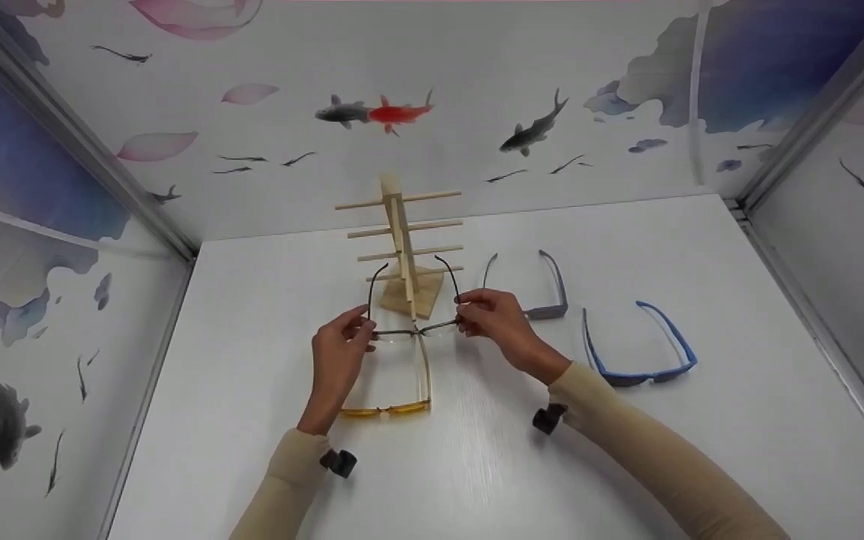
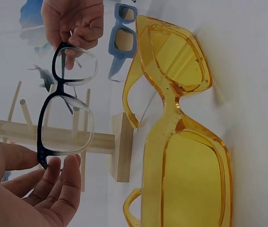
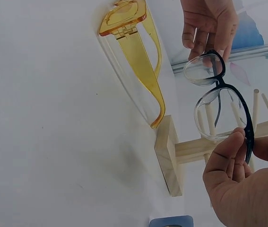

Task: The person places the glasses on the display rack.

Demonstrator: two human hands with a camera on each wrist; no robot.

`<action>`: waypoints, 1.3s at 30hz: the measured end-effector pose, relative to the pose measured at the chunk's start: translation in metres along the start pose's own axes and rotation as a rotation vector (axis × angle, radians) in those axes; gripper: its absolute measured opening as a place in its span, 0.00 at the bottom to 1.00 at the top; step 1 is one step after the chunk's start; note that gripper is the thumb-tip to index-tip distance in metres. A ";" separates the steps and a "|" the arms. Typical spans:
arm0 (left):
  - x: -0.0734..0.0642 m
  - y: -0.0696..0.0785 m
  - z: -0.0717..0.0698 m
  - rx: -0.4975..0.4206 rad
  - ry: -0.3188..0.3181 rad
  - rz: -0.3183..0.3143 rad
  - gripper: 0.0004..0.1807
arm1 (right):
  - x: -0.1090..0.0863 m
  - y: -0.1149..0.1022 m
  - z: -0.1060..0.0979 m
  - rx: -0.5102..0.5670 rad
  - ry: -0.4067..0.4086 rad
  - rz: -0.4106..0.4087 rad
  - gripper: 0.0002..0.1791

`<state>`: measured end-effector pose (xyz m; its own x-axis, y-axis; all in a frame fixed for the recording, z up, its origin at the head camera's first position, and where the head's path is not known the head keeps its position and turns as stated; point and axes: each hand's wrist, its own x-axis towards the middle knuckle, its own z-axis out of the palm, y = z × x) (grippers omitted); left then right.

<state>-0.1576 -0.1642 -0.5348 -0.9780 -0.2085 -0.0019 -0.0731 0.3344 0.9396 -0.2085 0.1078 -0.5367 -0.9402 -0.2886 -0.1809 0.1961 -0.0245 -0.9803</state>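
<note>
Between my two hands hangs a pair of eyeglasses [image 1: 394, 332] with a dark upper rim and clear lower rims, its temples unfolded toward the stand. My left hand [image 1: 338, 360] pinches the left end of the frame near the hinge. At the opposite end, my right hand [image 1: 503, 326] pinches the frame with thumb and fingers. In the left wrist view the dark bridge [image 2: 60, 89] shows clearly between both hands. Just beyond the glasses stands a wooden display rack [image 1: 404, 240] with several crosswise pegs and a square base. No glasses are seen on its pegs.
Yellow transparent sunglasses [image 1: 409, 409] lie on the white table [image 1: 469, 465] below the hands. To the right lie grey glasses [image 1: 550, 311], partly behind my right hand, and blue sunglasses [image 1: 653, 375]. Printed panels [image 1: 447, 165] enclose the table's back and sides.
</note>
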 end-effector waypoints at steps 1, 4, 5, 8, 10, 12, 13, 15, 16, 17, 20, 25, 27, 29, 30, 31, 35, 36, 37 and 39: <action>0.001 0.000 0.000 0.000 -0.001 0.002 0.20 | 0.001 0.000 0.000 0.000 -0.001 -0.005 0.13; 0.005 0.000 0.001 -0.005 -0.008 0.001 0.20 | 0.004 0.000 -0.001 -0.006 0.005 -0.009 0.14; 0.006 0.000 0.001 -0.011 -0.010 -0.003 0.20 | 0.005 0.000 -0.001 -0.010 0.010 -0.005 0.14; 0.008 0.000 0.002 -0.020 -0.014 -0.009 0.20 | 0.008 -0.001 -0.002 -0.017 0.019 0.006 0.14; 0.010 0.000 0.002 -0.027 -0.013 -0.012 0.20 | 0.010 -0.001 -0.002 -0.020 0.020 0.012 0.15; 0.012 -0.001 0.002 -0.034 -0.010 -0.014 0.20 | 0.011 -0.001 -0.002 -0.020 0.020 0.017 0.15; 0.013 -0.002 0.002 -0.036 -0.010 -0.013 0.20 | 0.012 -0.001 -0.002 -0.021 0.021 0.018 0.14; 0.015 -0.002 0.003 -0.034 -0.007 -0.004 0.19 | 0.014 -0.001 -0.003 -0.021 0.023 0.019 0.14; 0.016 -0.003 0.003 -0.033 -0.006 0.001 0.19 | 0.015 -0.001 -0.002 -0.020 0.023 0.019 0.14; 0.017 -0.003 0.003 -0.032 -0.005 0.007 0.19 | 0.016 0.000 -0.003 -0.017 0.023 0.018 0.14; 0.019 -0.003 0.003 -0.025 -0.005 0.024 0.19 | 0.018 0.000 -0.002 -0.012 0.025 0.011 0.14; 0.023 -0.002 0.003 -0.030 -0.007 0.019 0.19 | 0.022 0.001 -0.002 -0.006 0.030 0.010 0.14; 0.025 0.000 0.003 -0.038 -0.008 0.021 0.19 | 0.023 0.000 -0.002 -0.004 0.033 0.009 0.14; 0.028 0.000 0.002 -0.043 -0.008 0.034 0.19 | 0.024 0.000 -0.001 0.005 0.037 0.005 0.14; 0.029 0.001 0.002 -0.046 -0.008 0.037 0.19 | 0.024 -0.001 -0.001 0.010 0.038 0.000 0.14; 0.029 0.001 0.001 -0.047 -0.010 0.041 0.19 | 0.024 -0.001 -0.001 0.014 0.039 -0.006 0.14; 0.032 0.000 0.000 -0.045 -0.019 0.043 0.20 | 0.026 0.001 0.000 0.026 0.034 -0.014 0.14; 0.032 -0.001 0.000 -0.041 -0.020 0.040 0.20 | 0.026 0.001 0.000 0.029 0.032 -0.014 0.14; 0.033 -0.002 0.000 -0.036 -0.019 0.037 0.20 | 0.027 0.002 0.001 0.033 0.027 -0.015 0.14; 0.034 -0.002 -0.001 -0.032 -0.019 0.029 0.20 | 0.027 0.002 0.002 0.039 0.022 -0.015 0.14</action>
<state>-0.1901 -0.1731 -0.5367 -0.9832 -0.1816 0.0193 -0.0386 0.3102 0.9499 -0.2327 0.0986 -0.5434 -0.9489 -0.2666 -0.1688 0.1927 -0.0659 -0.9791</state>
